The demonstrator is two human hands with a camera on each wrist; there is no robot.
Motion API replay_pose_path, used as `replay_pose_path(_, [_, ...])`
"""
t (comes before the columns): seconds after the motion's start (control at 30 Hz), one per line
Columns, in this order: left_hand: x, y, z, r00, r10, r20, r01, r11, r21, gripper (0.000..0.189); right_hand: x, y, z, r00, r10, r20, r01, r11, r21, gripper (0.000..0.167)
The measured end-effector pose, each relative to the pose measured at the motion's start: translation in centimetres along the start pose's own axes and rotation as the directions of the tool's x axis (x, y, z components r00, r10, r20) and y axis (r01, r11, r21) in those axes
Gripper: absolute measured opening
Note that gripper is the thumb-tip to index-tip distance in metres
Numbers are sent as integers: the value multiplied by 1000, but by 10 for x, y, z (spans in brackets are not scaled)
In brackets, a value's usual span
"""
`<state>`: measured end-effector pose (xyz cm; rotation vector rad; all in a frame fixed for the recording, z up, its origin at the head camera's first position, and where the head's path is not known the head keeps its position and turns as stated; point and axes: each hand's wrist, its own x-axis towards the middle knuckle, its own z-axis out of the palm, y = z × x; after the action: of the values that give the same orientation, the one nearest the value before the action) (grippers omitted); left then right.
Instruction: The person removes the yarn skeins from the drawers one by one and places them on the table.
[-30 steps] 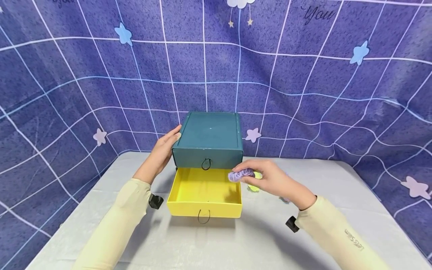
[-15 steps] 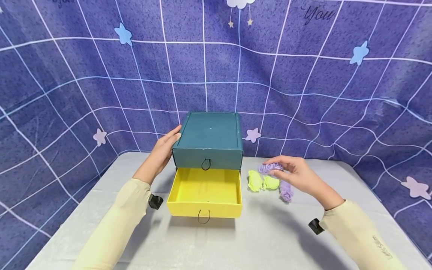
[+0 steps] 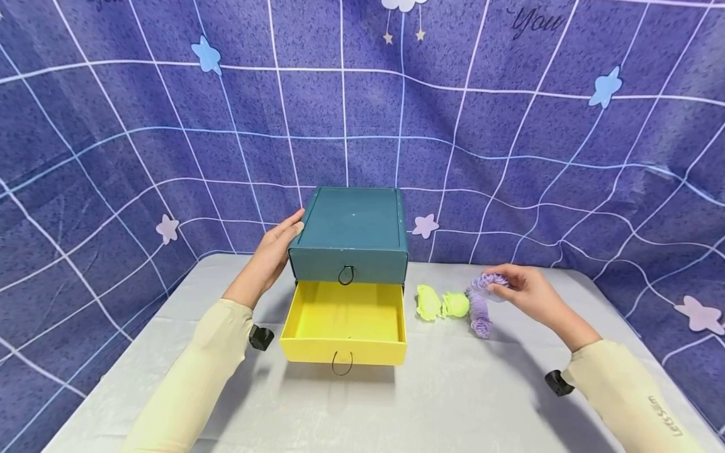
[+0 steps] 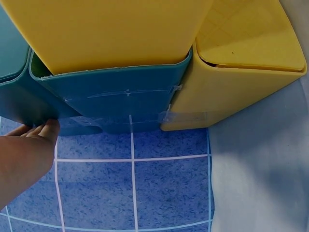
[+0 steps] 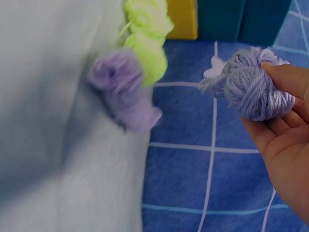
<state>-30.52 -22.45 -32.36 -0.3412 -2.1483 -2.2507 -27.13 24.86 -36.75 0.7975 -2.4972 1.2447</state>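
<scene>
My right hand (image 3: 532, 292) pinches a small purple ball of yarn (image 5: 256, 89) between thumb and fingers, with a loose end poking out. In the head view it overlaps the upper end of a second purple yarn ball (image 3: 480, 318) lying on the table. Two lime-green yarn balls (image 3: 427, 303) lie just left of that one, in a row. My left hand (image 3: 273, 251) rests against the left side of a two-tier drawer box, its fingers stretched along the teal upper part (image 3: 354, 217). Below, the yellow drawer (image 3: 343, 351) is pulled out with nothing inside.
The drawer box stands mid-table on a pale grey cloth (image 3: 351, 415). Thin black loops (image 3: 342, 365) serve as drawer pulls. Behind the table hangs a purple-blue curtain (image 3: 368, 113) with grid lines and stars. A small black camera (image 3: 559, 382) sits at each wrist.
My right hand has moved right with the purple yarn ball, away from over the yellow drawer and past the green yarn balls. My left hand and the drawer box have stayed put.
</scene>
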Motion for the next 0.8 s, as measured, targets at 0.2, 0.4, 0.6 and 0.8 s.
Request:
replay_pose_path(0.2, [0, -1, -1, 1000, -6, 3, 6, 1000, 10, 58, -6, 25, -5, 999, 23, -33, -23, 1000, 2, 23])
replay_pose_path(0.4, [0, 0, -1, 1000, -8, 1, 8, 1000, 20, 58, -12, 42, -9, 995, 92, -46, -95, 994, -62, 22])
replay_pose_path(0.6, [0, 2, -1, 1000, -4, 0, 4, 1000, 13, 58, -16, 56, -9, 983, 180, -39, -183, 976, -114, 25])
replay_pose_path(0.8, [0, 1, -1, 1000, 0, 5, 0, 1000, 11, 58, -21, 68, -4, 954, 300, 18, -296, 947, -129, 31])
